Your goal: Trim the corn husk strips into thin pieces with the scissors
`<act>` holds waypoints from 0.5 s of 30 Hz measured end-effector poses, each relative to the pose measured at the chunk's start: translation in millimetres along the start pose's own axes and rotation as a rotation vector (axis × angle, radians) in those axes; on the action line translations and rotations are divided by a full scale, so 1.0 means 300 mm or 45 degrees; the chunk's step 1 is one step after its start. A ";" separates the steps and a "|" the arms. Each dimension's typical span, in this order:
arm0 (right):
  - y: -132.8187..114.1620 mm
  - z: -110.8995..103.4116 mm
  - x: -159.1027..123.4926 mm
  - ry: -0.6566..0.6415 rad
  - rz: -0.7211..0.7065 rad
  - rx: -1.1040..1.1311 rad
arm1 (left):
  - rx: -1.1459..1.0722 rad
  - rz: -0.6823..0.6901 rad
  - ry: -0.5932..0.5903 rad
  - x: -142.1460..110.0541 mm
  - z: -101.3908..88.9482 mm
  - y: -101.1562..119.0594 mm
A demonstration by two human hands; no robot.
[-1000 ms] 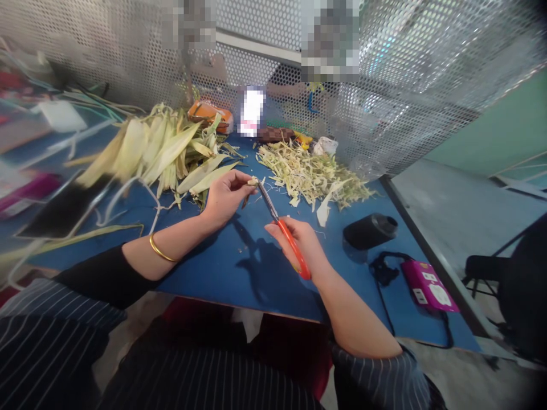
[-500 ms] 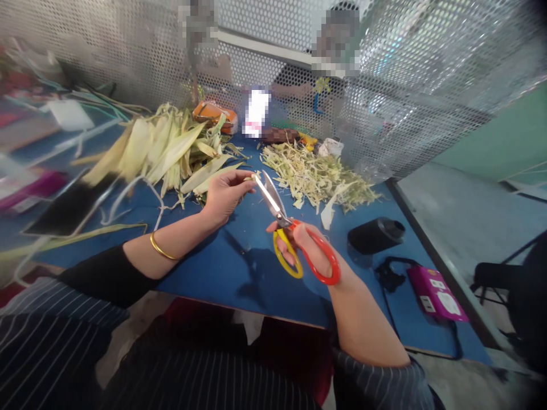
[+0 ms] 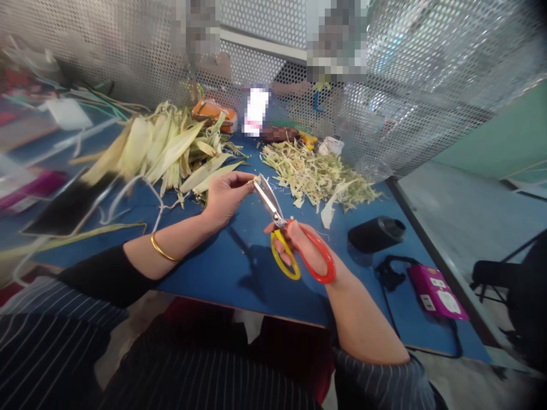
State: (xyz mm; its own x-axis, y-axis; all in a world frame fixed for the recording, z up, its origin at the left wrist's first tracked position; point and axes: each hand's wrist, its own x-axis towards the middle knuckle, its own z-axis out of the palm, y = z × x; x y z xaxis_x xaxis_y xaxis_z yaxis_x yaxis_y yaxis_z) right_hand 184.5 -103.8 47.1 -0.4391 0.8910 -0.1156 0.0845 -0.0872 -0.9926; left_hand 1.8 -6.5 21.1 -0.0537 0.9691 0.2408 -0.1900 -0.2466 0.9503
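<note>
Scissors (image 3: 285, 236) with one yellow and one red loop sit in the right hand (image 3: 305, 250), whose fingers are threaded through the loops and closed on them; the blades stand slightly parted and point up and away toward the left hand (image 3: 224, 196). That hand's fingers are pinched together on a small pale husk piece (image 3: 255, 180), which touches the blade tips just above the blue table (image 3: 239, 267). Left of the scissors, behind the left hand, lies a heap of whole corn husks (image 3: 164, 148). Beyond the scissors, toward the perforated metal screen (image 3: 405, 85), lies a pile of cut husk shreds (image 3: 318, 179). Right of the scissors a black cylinder (image 3: 376, 233) lies on its side, and farther right a magenta box (image 3: 436, 290) with a black cable.
</note>
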 end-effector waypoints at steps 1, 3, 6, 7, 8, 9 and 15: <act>-0.001 0.002 0.001 0.003 0.005 0.008 | -0.001 0.002 0.003 -0.001 0.001 -0.006; -0.001 0.004 0.003 0.003 0.026 0.023 | 0.006 0.002 0.013 -0.003 0.002 -0.017; 0.003 0.002 0.006 -0.019 0.064 0.057 | 0.040 0.015 0.017 -0.005 0.002 -0.029; 0.005 0.002 0.007 -0.027 0.074 0.074 | 0.049 0.029 0.018 -0.005 0.001 -0.031; 0.007 0.001 0.007 -0.033 0.084 0.094 | 0.057 0.048 0.015 -0.006 0.000 -0.033; 0.008 0.001 0.008 -0.038 0.093 0.113 | 0.064 0.070 0.010 -0.006 -0.001 -0.034; 0.003 0.007 0.008 -0.030 0.093 0.156 | 0.098 0.137 -0.005 -0.008 -0.005 -0.035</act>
State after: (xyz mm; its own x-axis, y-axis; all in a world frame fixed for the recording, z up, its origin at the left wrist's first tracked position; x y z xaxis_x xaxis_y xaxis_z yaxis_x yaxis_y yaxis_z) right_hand 181.8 -102.7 45.8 -0.4567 0.8698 -0.1870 0.0080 -0.2062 -0.9785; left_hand 2.6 -6.3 10.3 -0.0658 0.9372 0.3425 -0.1072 -0.3478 0.9314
